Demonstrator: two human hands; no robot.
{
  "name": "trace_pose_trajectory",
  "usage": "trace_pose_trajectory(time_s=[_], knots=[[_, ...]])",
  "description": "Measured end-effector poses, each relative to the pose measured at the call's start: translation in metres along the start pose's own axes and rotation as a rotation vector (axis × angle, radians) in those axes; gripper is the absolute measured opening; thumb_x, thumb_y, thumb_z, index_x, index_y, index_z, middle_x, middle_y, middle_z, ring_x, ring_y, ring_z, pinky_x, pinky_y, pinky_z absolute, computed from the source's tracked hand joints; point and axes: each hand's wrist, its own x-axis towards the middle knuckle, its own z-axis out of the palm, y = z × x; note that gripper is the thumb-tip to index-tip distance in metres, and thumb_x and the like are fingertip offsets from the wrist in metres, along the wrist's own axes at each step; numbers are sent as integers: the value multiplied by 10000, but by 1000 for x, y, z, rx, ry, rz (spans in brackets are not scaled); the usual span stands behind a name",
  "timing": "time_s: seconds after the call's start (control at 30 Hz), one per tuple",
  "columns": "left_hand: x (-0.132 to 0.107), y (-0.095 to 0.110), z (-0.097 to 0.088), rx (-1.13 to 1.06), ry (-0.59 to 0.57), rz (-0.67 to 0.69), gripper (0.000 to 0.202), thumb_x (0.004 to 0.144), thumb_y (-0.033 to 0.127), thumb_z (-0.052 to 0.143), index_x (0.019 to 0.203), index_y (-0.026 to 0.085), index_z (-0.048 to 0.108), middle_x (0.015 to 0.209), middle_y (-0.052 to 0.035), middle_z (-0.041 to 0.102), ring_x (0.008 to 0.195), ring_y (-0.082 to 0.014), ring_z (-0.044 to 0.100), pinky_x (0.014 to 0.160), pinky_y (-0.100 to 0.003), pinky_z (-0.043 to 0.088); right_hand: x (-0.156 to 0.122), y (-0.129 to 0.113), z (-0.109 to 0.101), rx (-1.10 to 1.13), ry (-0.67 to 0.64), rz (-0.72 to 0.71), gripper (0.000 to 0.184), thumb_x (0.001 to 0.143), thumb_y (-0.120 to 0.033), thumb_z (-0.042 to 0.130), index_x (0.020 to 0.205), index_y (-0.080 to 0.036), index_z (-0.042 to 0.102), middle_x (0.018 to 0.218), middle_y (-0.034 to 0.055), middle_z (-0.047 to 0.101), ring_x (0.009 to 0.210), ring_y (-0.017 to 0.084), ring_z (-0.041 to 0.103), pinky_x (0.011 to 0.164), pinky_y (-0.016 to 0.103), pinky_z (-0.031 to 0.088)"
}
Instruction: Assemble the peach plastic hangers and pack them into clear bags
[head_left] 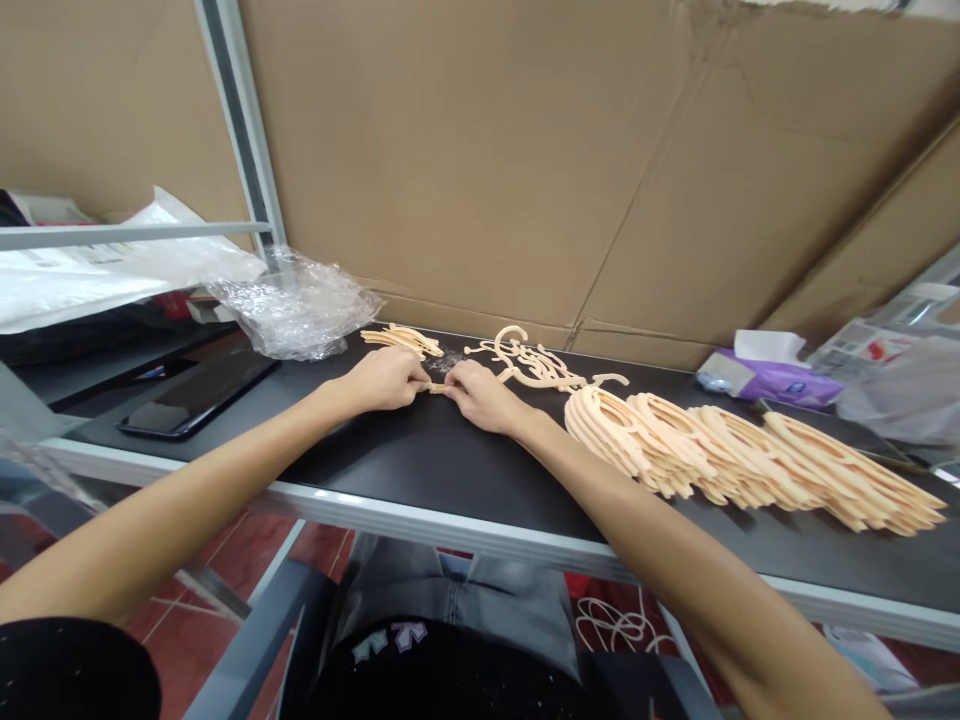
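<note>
My left hand (388,379) and my right hand (486,396) are close together over the black table, fingers pinched. Between them shows a short stretch of a narrow peach plastic piece (437,388), gripped at both ends; the rest is hidden by my fingers. Just behind my left hand lies a small pile of thin peach strips (401,340). Beyond my right hand is a loose heap of peach hanger hooks (529,362). Overlapping stacks of flat peach hanger-shaped parts (720,455) spread along the right side of the table.
A dark phone-like slab (199,395) and crumpled clear plastic wrap (300,305) are on the left. At the back right stands a purple tissue pack (772,378) beside plastic bags. A cardboard wall (480,170) closes off the back; a metal edge (420,515) runs along the front.
</note>
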Motion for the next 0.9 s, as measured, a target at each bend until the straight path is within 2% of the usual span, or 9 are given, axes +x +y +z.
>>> trace_pose_trajectory(time_s=[0.07,0.17,0.33,0.53,0.67,0.9], knots=[[-1,2,1,99,7,7,199,818,240,617,669,192,740,733,-80,687,768,-224,616,683,-291,407,0,0,0,-4,2,-3,157,912,-107,571,790,-204,547,862,50,616,900,205,542,856,341,417],[-3,6,1,255,-45,35,243,864,204,550,743,191,761,846,-87,712,848,-234,649,707,-300,438,0,-1,0,-7,9,2,169,906,-104,573,781,-210,535,855,47,613,890,206,542,851,342,422],[-4,17,0,446,-100,78,270,860,112,514,771,153,766,880,-122,703,898,-258,663,775,-331,487,-1,-2,0,-17,26,8,177,894,-92,574,775,-215,530,855,49,611,883,211,541,846,349,426],[-5,29,3,546,-139,85,260,847,63,515,830,108,770,917,-157,706,912,-276,673,802,-347,514,-1,0,1,-6,42,-6,189,887,-88,581,760,-217,528,836,41,606,867,205,541,837,345,428],[-3,26,5,514,-124,84,264,848,56,507,800,111,760,905,-152,707,893,-267,673,794,-340,507,-1,2,2,4,55,-8,178,886,-95,576,771,-220,526,833,35,603,857,201,543,824,340,432],[-3,3,10,309,-20,147,306,924,143,481,798,150,759,794,-99,681,814,-236,645,769,-334,475,-3,2,1,0,94,-31,163,907,-109,547,800,-226,511,863,44,607,873,201,540,825,338,442]])
